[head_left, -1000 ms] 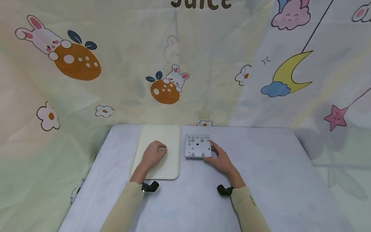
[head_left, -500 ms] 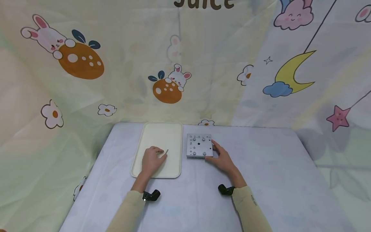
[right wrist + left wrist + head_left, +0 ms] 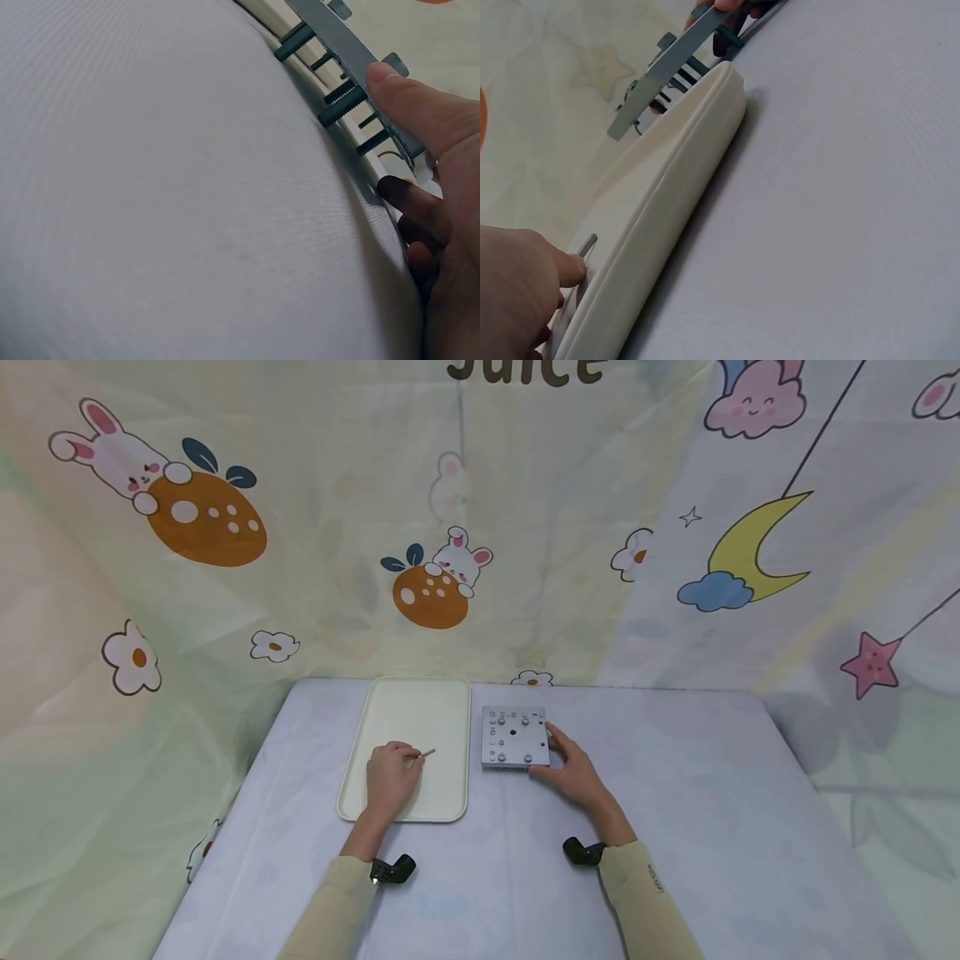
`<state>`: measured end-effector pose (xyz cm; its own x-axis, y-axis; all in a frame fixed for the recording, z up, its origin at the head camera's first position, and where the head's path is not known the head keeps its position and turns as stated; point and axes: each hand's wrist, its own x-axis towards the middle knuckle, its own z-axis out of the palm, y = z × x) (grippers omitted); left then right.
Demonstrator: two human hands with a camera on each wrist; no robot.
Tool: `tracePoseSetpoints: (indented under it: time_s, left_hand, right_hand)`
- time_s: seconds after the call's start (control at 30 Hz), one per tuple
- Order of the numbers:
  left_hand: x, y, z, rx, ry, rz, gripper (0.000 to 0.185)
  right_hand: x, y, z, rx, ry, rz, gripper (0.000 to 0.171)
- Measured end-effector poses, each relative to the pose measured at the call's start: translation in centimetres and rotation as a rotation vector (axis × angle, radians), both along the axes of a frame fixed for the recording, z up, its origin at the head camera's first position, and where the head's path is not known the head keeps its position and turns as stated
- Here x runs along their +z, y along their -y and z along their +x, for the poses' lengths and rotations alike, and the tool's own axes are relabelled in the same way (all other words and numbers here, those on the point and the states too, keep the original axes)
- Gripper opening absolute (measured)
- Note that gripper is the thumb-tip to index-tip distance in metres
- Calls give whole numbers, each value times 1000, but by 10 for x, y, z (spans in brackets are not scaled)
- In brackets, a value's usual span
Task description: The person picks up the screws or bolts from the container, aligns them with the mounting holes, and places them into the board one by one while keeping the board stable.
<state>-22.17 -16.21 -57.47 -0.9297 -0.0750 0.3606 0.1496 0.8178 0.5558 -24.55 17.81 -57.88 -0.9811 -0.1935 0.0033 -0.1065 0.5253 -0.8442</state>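
Observation:
A cream tray [image 3: 420, 710] lies on the table, and a square grey metal plate [image 3: 513, 737] studded with screws stands just right of it. My left hand [image 3: 390, 774] rests in the tray's near half and pinches a thin metal pin [image 3: 422, 754] that points right. In the left wrist view the pin [image 3: 587, 246] sticks out past my fingertip [image 3: 570, 268] above the tray rim [image 3: 675, 180]. My right hand [image 3: 573, 770] holds the plate's right edge. In the right wrist view its thumb [image 3: 405, 97] lies on top of the plate [image 3: 337, 37], with its fingers below beside black screw shanks [image 3: 341, 105].
The table [image 3: 675, 793] carries a pale lilac cloth. A printed curtain with rabbits, a moon and a star hangs behind and to both sides. Black wrist cameras [image 3: 392, 868] sit on both forearms.
My left hand has drawn back toward the tray's near edge, and the thin pin now shows between its fingers. The right hand and the plate have stayed put.

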Motion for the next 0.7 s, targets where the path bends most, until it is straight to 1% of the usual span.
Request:
tracePoseSetpoints:
  time_s: [0.07,0.13,0.23,0.3,0.4,0.53,0.7]
  left_hand:
    - [1,1,-2,-9,24,29,11]
    - [1,1,-3,-37,47,86,12]
    - [3,2,-6,-97,66,167,11]
    - [4,3,-8,-139,69,202,10]
    - [9,2,-11,-193,69,205,11]
    - [19,-2,-20,-257,61,197,12]
    - [32,-10,-38,-286,53,156,12]
  right_hand:
    - [0,0,0,0,-1,-3,98]
    - [0,-1,0,-3,0,-6,98]
    - [0,-1,0,2,-8,-9,98]
    - [0,0,0,0,-8,-9,98]
    - [2,0,1,-1,-9,-9,98]
    - [4,1,3,-2,-3,-11,97]
    - [4,1,3,0,-9,-4,98]
